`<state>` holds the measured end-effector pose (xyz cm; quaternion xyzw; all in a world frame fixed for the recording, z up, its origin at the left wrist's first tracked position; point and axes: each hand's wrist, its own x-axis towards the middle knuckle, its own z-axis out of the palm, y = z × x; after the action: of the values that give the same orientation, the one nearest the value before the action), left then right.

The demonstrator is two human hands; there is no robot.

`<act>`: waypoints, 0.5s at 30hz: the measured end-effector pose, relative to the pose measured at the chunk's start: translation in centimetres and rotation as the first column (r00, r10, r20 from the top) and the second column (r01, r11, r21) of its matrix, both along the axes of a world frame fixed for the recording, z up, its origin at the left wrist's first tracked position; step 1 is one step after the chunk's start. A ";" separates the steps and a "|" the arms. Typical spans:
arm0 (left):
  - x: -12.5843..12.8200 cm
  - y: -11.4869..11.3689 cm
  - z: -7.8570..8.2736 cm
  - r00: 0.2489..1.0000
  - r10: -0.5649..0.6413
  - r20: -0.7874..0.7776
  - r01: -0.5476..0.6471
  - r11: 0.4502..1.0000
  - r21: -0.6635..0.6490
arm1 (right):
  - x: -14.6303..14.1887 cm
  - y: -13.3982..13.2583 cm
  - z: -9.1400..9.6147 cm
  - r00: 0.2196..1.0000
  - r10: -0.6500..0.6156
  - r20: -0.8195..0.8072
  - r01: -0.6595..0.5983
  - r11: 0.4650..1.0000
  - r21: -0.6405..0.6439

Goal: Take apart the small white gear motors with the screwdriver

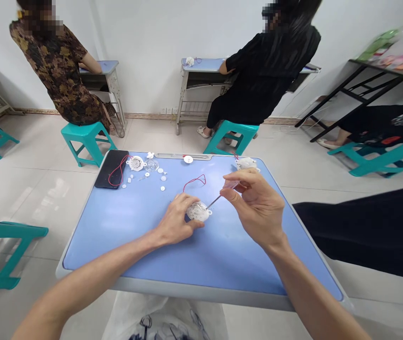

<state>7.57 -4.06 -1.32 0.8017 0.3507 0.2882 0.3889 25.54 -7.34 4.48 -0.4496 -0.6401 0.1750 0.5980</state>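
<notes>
My left hand (177, 218) is closed around a small round white plastic unit (199, 211) resting on the blue desk (123, 236); a red wire (195, 180) loops away from it. My right hand (254, 204) pinches a thin screwdriver (219, 199), its metal tip touching the top of the white unit.
At the desk's far edge lie a black phone (111, 168), another white unit with a red wire (136, 163), a clear cover (151, 165), several tiny white gears and one more white part (247, 163). Two people sit on teal stools at desks ahead. A plastic bag lies under the desk.
</notes>
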 end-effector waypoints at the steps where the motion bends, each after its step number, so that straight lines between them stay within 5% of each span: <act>1: 0.0 0.0 0.0 1.000 0.000 -0.001 0.000 1.000 -0.001 | 0.0 -0.1 0.1 1.000 0.006 -0.008 -0.006 1.000 -0.010; 9: 0.0 0.0 0.0 1.000 0.002 0.005 -0.002 1.000 0.002 | -0.1 -0.4 0.3 0.997 0.077 -0.013 -0.077 0.996 -0.050; 15: 0.0 0.1 -0.1 1.000 -0.004 0.009 0.004 1.000 0.011 | -0.1 -0.1 0.1 0.998 0.021 0.061 -0.020 1.000 -0.015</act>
<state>7.53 -3.98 -1.40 0.8032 0.3459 0.2930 0.3866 25.49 -7.42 4.53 -0.4526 -0.6614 0.1717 0.5729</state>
